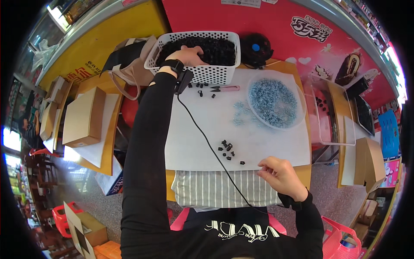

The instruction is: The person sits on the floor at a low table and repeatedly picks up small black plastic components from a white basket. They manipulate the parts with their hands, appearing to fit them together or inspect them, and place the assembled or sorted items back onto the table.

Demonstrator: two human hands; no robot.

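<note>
Black clips (215,49) fill the white basket (215,74) at twelve o'clock.
My left hand (186,56) digs in, grip hidden; they look light, hard, pinchable. Right hand (281,176) rests loosely curled, empty.

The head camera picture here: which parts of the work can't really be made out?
- Left hand fingertips: head view, buried among the black pieces in the white basket, so any grasp is hidden.
- Right hand: whether its fingers pinch anything is too small to tell.
- Small black parts on the white sheet: too tiny for their shape.
- Clear bowl of blue-grey bits: single pieces blur together.
</note>
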